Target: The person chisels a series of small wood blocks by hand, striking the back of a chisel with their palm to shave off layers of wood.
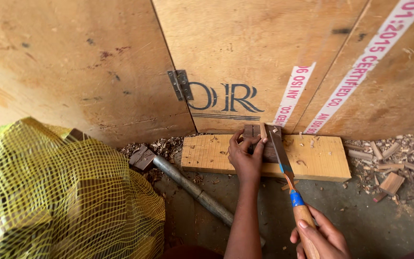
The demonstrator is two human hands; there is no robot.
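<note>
Right hand (319, 235), nearest the camera at the lower edge, is clenched around the rounded wooden handle of a long chisel with blue and orange bands and a flat steel blade (286, 172); the tool runs up and slightly left, and its blade tip rests against the small dark brown wooden block (263, 144). Left hand (246, 156), reached forward on a straight forearm, grasps that block from its left side, thumb and fingers wrapped over its near and top faces. The block sits on a pale rectangular timber plank (312, 158), which lies flat on the grey floor (374, 216) with shavings on its surface. Left of the forearm, a grey metal-handled hammer with a dark head (178, 175) lies diagonally on the floor, its head near the plank's left end. A yellow mesh sack (49, 192) fills the lower left. Loose wood offcuts and chips (394, 163) lie scattered to the right. Behind everything stand upright plywood panels (87, 62), two of them joined by a small metal hinge (180, 85).
</note>
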